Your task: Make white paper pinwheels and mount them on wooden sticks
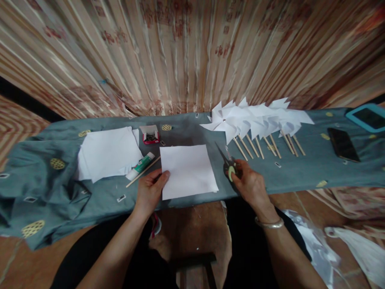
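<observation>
Curtain (168, 60) hanging behind a cloth-covered table (300, 172)

The left hand (151, 186) is gripping a square paper (189, 170) by its left edge, at the table's front. The right hand (250, 180) is gripping scissors (230, 171) by the handles, just right of the paper. A paper stack (108, 152) is lying at the left; overlapping pinwheels (255, 119) are lying at the right.

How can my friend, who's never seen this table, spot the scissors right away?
Start at the long grey-green cloth and find the white paper pinwheels clustered on its right half. Just left of their sticks are the scissors, in the person's right hand. Dark, pointed blades and pale green on the handle set them apart from the white sheet nearby.
</observation>
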The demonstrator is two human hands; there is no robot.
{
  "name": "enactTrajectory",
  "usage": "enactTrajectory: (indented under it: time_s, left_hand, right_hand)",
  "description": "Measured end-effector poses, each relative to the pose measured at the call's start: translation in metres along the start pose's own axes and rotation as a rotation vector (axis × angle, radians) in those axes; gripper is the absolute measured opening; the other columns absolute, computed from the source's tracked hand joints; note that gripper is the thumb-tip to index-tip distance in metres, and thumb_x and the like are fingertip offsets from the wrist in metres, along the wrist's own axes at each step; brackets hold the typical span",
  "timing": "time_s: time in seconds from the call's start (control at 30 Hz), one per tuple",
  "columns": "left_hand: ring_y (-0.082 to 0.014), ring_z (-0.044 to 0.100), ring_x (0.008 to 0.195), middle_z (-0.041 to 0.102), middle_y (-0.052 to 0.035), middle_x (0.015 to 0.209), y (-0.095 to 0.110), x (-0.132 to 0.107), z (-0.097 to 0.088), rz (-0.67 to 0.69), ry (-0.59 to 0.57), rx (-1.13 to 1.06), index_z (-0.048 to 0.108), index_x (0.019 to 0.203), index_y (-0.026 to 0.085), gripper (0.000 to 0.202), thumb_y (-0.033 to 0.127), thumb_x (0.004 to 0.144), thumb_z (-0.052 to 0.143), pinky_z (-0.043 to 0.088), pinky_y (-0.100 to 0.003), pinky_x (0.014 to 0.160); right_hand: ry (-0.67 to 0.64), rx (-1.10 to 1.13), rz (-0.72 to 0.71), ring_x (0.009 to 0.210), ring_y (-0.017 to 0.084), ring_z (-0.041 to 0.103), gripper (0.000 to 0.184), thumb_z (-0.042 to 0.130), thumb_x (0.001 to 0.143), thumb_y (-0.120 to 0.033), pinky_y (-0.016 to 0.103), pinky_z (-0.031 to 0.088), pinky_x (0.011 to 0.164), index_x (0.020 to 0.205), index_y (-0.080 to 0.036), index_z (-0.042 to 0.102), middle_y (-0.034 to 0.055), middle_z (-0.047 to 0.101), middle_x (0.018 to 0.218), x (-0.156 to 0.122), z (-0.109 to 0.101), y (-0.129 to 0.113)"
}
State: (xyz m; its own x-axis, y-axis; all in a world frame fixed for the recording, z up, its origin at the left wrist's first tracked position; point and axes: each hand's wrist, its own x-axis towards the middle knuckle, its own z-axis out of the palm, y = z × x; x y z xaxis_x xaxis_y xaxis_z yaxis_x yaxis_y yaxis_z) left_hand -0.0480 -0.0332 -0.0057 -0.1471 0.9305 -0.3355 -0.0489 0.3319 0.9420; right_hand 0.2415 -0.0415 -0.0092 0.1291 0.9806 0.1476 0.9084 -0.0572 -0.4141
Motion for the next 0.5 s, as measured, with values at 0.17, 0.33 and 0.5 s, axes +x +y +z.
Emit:
enactTrajectory:
  time_s: [0.17,0.33,0.5]
  left_hand:
    - [-0.0198,0.066,0.068,0.073,-0.0053,0.075,-0.003,0.0,0.004,0.002,-0.072,-0.037,0.068,0.113,0.011,0.067,0.05,0.059,0.08,0.052,-0.029,0.064]
    - [-0.0158,0.059,0.056,0.067,0.0013,0.067,-0.002,-0.002,0.004,0.037,-0.086,0.078,0.043,0.144,0.014,0.091,0.047,0.065,0.074,0.045,-0.025,0.053]
    - [-0.0148,0.058,0.061,0.067,-0.0025,0.07,-0.004,-0.003,-0.005,0.062,-0.095,0.202,0.073,0.105,0.012,0.049,0.045,0.07,0.063,0.047,-0.025,0.058]
  right_hand:
    - [0.009,-0.278,-0.091,0.073,0.027,0.07,0.041,0.05,0.088,-0.025,0.033,0.05,0.066,0.125,-0.008,0.058,0.0155,0.074,0.086,-0.003,-0.008,0.011]
    - [0.024,-0.358,-0.109,0.067,0.026,0.068,0.037,0.05,0.088,-0.026,0.032,0.047,0.06,0.12,-0.009,0.057,0.0137,0.073,0.078,-0.005,-0.011,0.013]
    - [0.0,-0.414,-0.09,0.061,0.025,0.069,0.03,0.054,0.088,-0.028,0.031,0.044,0.054,0.114,-0.014,0.058,0.0106,0.073,0.074,-0.007,-0.019,0.015]
